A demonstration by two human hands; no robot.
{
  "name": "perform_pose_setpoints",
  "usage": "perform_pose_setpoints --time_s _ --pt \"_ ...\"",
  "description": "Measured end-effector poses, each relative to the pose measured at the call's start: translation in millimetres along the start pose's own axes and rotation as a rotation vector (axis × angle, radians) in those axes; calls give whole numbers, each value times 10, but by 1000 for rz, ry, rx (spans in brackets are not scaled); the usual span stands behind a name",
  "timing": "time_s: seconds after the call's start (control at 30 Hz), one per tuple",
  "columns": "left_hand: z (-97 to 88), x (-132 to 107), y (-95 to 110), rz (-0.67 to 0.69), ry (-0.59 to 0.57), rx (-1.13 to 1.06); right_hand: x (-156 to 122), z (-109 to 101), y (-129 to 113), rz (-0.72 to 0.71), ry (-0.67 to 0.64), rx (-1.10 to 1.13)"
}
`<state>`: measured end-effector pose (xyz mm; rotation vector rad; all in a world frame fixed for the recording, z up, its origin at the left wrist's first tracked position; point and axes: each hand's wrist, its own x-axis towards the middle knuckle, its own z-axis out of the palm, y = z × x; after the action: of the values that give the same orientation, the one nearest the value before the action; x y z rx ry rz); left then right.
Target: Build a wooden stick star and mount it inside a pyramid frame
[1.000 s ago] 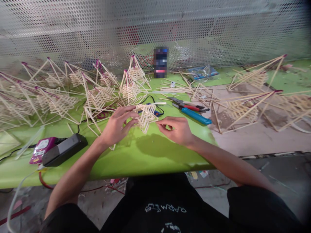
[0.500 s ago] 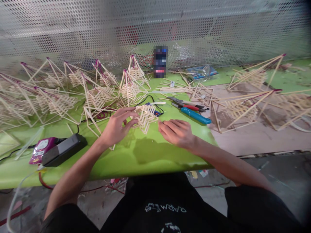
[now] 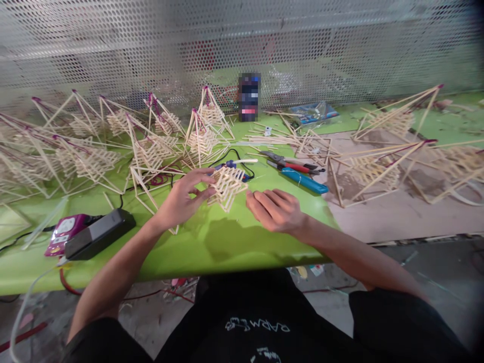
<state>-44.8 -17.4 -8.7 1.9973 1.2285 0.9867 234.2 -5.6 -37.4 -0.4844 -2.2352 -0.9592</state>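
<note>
My left hand (image 3: 181,199) grips a small lattice block of pale wooden sticks (image 3: 227,185), holding it tilted just above the green table (image 3: 212,242). The thumb and fingers pinch its left side. My right hand (image 3: 276,209) rests palm down on the table just right of the block, fingers stretched towards it and holding nothing. Behind the block lies a blue glue gun (image 3: 232,165) with a black cord.
Blue-handled cutters (image 3: 304,180) and red-handled pliers (image 3: 293,164) lie to the right. Many stick pyramids (image 3: 151,146) crowd the left and back; larger ones (image 3: 381,166) sit on the right. A black box (image 3: 100,233) and a pink device (image 3: 64,229) sit front left. Perforated metal screen (image 3: 340,45) behind.
My right hand went from a pinch at the block's right edge to lying flat on the table. The left hand turned the stick block slightly.
</note>
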Motion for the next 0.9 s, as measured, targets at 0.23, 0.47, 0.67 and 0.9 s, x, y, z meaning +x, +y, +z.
perform_pose_setpoints --time_s 0.23,0.47,0.67,0.9 --pt "2 -24 99 -100 -92 -259 -10 -12 58 -6 30 120" --pt "227 -60 139 -204 32 -352 13 -26 60 -103 64 110" --pt "377 -120 109 -250 108 -502 -21 3 24 -159 31 109" --pt "436 -147 43 -240 69 -609 -16 -3 30 -176 1 113"
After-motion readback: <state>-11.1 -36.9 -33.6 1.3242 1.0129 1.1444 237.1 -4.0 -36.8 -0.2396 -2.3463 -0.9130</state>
